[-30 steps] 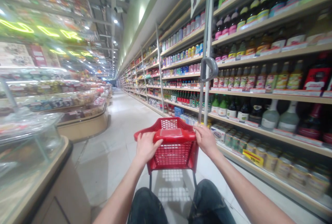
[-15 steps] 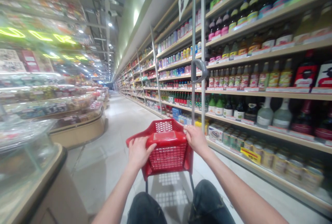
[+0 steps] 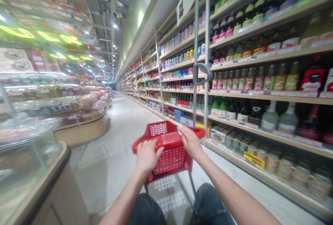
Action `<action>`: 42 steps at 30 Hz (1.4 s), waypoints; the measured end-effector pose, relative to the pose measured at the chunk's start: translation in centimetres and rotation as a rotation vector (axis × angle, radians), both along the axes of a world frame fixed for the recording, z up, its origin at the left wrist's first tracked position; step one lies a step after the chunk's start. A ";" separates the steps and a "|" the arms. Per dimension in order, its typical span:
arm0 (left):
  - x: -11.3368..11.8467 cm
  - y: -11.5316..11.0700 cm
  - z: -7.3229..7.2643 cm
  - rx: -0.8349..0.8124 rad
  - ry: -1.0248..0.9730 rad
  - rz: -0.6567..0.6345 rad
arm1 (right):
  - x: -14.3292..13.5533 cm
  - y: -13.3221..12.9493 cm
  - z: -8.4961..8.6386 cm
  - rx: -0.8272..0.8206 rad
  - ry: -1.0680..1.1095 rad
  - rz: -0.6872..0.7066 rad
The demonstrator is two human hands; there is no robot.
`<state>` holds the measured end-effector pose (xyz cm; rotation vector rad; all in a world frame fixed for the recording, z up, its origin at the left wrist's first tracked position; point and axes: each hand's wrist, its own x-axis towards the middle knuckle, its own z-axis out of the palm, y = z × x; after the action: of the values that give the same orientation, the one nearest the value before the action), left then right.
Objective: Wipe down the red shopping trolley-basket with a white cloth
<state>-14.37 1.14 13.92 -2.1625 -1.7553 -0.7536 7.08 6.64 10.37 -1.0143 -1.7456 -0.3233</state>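
Note:
A red shopping cart (image 3: pixel 170 162) with a mesh basket stands in front of my knees, its push bar (image 3: pixel 167 140) slanting up toward the right. My left hand (image 3: pixel 149 155) is wrapped over the left part of that bar, thumb pointing right along it. Right of the bar's middle, my right hand (image 3: pixel 191 143) grips it with the fingertips over the top. A small pale thing (image 3: pixel 179 129) shows at these fingertips; its kind cannot be made out. The bar's right end sticks out past my right hand. Only part of the basket's inside is visible.
Shelving with bottles (image 3: pixel 243 111) and cans (image 3: pixel 272 159) runs along the right. A metal post with a grey curved handle (image 3: pixel 204 74) stands before it. Glass-topped display counters (image 3: pixel 58 169) line the left. A tiled aisle floor (image 3: pixel 114 114) stretches ahead.
The cart's bar has tilted, its right side now higher. My right hand sits farther in from the bar's right end, which now shows. The surroundings have shifted slightly right in view.

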 end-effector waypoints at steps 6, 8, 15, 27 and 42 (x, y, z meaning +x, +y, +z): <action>-1.9 0.4 -0.4 -0.037 -0.048 0.050 | 1.7 1.8 0.5 -0.069 0.061 -0.058; -1.1 0.0 -0.4 -0.045 -0.045 0.045 | -0.4 1.0 0.8 -0.044 0.034 0.005; 0.1 -1.1 -0.4 -0.089 -0.119 -0.038 | -3.7 -0.7 1.5 -0.065 -0.043 0.162; 3.7 -1.1 -1.4 -0.007 -0.116 -0.066 | -3.7 -0.9 1.2 -0.088 -0.067 0.137; 6.2 -0.7 -4.1 -0.025 -0.353 -0.185 | -0.4 -3.9 0.8 -0.124 0.075 0.142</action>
<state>-8.22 0.43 9.85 -2.3456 -1.7388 -1.2306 6.65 2.70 11.20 -0.9715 -1.7755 -0.0873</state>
